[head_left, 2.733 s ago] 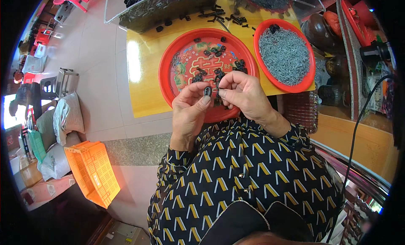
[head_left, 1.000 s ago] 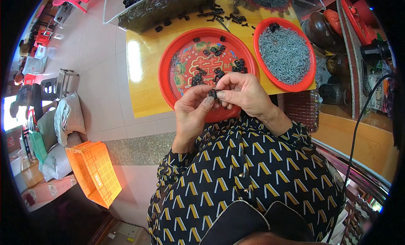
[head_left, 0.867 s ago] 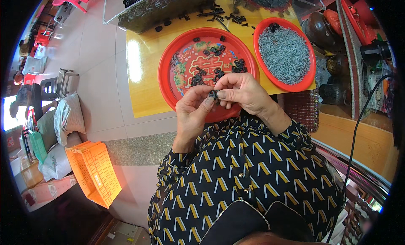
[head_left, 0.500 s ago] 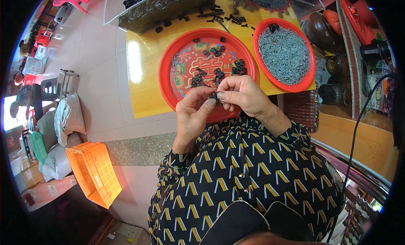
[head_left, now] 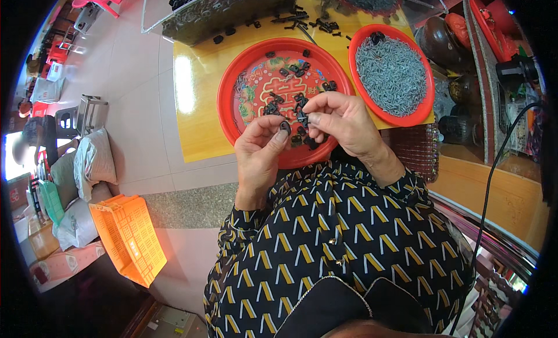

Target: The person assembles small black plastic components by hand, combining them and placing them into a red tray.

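Separating since the earlier frame, the left hand (head_left: 258, 155) and the right hand (head_left: 351, 127) are now standing apart, their fingertips no longer meeting. Left thumb and forefinger are clamping a small black oval piece (head_left: 285, 127), plastic in appearance, above the near part of a large round red plastic tray (head_left: 225, 93). Right thumb and forefinger are bending close together over dark pieces; whether they are gripping one cannot be told. Gold writing and coloured floral decoration are showing on the tray's floor, partly covered. White lettering, too small to read, is marking an orange perforated plastic crate (head_left: 131, 239) on the floor. By count, one piece is showing in the left hand, two red trays are resting on the yellow wooden table (head_left: 197, 128), and one crate is standing at left. Grey metal screws (head_left: 389, 76) are filling the smaller red plastic tray (head_left: 430, 85), overlapping too densely for counting, as are the clustered black pieces (head_left: 271, 107).
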Demonstrator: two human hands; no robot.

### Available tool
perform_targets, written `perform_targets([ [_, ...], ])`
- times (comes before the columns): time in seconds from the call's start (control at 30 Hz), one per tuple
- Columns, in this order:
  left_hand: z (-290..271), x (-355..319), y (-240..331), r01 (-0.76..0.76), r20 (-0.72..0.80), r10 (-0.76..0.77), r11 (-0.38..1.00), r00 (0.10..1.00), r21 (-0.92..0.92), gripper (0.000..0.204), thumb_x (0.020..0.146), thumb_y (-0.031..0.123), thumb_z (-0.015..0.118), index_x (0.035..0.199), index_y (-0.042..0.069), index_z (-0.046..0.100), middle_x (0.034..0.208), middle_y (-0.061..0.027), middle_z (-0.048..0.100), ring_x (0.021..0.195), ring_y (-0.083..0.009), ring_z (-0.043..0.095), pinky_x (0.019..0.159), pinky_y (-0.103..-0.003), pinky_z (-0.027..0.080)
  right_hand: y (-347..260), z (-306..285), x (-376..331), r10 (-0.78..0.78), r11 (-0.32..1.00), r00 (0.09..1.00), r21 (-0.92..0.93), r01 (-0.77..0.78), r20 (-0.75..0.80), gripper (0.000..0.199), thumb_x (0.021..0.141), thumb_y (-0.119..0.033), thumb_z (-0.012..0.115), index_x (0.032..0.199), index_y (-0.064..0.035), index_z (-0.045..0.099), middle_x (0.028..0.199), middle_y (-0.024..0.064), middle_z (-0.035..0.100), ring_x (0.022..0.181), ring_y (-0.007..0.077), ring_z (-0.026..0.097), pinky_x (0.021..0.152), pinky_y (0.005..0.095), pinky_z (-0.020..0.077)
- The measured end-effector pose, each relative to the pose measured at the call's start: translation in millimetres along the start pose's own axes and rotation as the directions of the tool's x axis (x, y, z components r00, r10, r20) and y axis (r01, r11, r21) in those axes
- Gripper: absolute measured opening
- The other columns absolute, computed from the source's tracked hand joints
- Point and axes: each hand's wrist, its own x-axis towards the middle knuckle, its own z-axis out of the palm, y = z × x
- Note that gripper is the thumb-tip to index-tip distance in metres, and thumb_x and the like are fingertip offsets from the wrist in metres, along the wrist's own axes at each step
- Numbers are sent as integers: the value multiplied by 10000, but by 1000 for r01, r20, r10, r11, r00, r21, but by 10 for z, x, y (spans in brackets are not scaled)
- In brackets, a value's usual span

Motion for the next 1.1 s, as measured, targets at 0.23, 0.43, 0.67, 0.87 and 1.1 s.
perform_targets([
  [0.23,-22,2,-8,-10,13,9,1000,1000,9,196,781,-2,589,971,-22,544,811,-41,586,695,-88,542,635,-199,450,148,-48,38,-241,918,970,-322,234,17,102,801,-83,596,868,-7,592,737,1,563,586,47,518,520,184,437],
  [0.43,-17,-18,-14,4,3,-4,1000,1000,9,204,779,-10,587,978,-25,542,823,-43,585,701,-91,544,649,-208,460,3,61,-23,-76,970,996,-237,62,-54,109,810,-92,588,858,4,601,692,-3,569,571,45,512,512,188,434],
  [0.67,-29,-26,-26,-37,21,35,998,999,53,223,782,-10,586,998,-29,534,824,-38,578,711,-90,540,655,-210,459,-7,124,-49,-27,976,999,-218,17,-40,101,808,-69,582,870,11,592,661,5,569,571,43,528,498,176,434],
  [0.87,-49,-28,-41,-45,53,43,998,998,42,234,783,-6,586,1009,-30,531,827,-36,577,710,-86,539,660,-207,457,-6,138,-65,-3,976,999,-216,-4,-31,99,792,-37,589,874,18,577,720,15,585,604,54,563,510,164,464],
  [1.1,-41,-41,-24,-55,69,51,997,996,52,238,784,-8,585,1014,-31,527,851,-46,584,729,-88,543,674,-207,457,9,135,-69,-20,969,1000,-247,14,-19,98,787,-19,579,876,19,568,722,13,575,608,45,554,518,162,462],
])
